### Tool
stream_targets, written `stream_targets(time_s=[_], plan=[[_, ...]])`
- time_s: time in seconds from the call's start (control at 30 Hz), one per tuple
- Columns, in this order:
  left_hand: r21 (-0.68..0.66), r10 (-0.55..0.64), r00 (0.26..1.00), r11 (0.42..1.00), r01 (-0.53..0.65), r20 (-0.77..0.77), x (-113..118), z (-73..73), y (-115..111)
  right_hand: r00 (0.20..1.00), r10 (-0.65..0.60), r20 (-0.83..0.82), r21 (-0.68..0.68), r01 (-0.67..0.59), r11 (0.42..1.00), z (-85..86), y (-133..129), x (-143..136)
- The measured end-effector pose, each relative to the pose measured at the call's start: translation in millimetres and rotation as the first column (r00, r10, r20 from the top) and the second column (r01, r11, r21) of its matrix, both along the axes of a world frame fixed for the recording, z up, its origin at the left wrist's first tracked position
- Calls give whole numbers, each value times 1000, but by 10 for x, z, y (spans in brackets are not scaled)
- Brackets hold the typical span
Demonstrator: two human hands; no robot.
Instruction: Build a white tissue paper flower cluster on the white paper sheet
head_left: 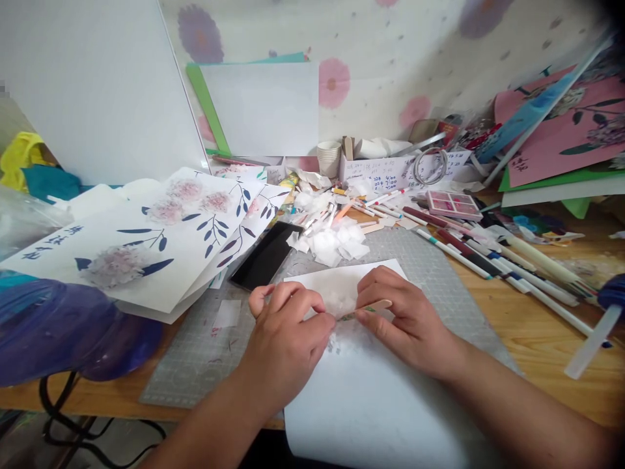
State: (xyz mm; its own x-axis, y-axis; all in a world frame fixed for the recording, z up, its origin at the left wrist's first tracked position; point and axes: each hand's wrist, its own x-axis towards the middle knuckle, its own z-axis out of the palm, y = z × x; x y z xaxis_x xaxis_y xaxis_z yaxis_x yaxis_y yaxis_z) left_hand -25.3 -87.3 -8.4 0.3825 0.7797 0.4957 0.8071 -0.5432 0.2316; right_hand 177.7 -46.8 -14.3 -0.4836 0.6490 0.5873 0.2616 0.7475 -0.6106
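Observation:
My right hand (407, 319) pinches a flat wooden craft stick (379, 305) with green marks between thumb and fingers. Its rounded end sticks out past the fingertips, and the other end points towards my left hand (293, 335). The left fingers are closed in a pinch right at that end; what lies between them is hidden. Both hands are over a white sheet of paper (361, 410), which hangs over the table's front edge. Under the fingertips, small whitish bits (334, 343) lie on the sheet.
A grey cutting mat (190, 365) lies under the sheet. Beyond are a black phone (267, 255), crumpled white tissue (336, 242) and several markers (459, 254). Flower pictures (161, 228) are stacked left, beside a purple translucent container (73, 332). Paper cups (329, 158) stand behind.

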Motion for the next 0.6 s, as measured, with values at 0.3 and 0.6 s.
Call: stream_targets(time_s=[0.3,0.6], plan=[[-167,60,992,985,-42,107,-46,-39,40,965,-47,260,125,14,992,70,-91,-152],[-221,-53,997,973,64,58,-113,-53,27,982,-105,-157,-323,49,945,-113,82,27]])
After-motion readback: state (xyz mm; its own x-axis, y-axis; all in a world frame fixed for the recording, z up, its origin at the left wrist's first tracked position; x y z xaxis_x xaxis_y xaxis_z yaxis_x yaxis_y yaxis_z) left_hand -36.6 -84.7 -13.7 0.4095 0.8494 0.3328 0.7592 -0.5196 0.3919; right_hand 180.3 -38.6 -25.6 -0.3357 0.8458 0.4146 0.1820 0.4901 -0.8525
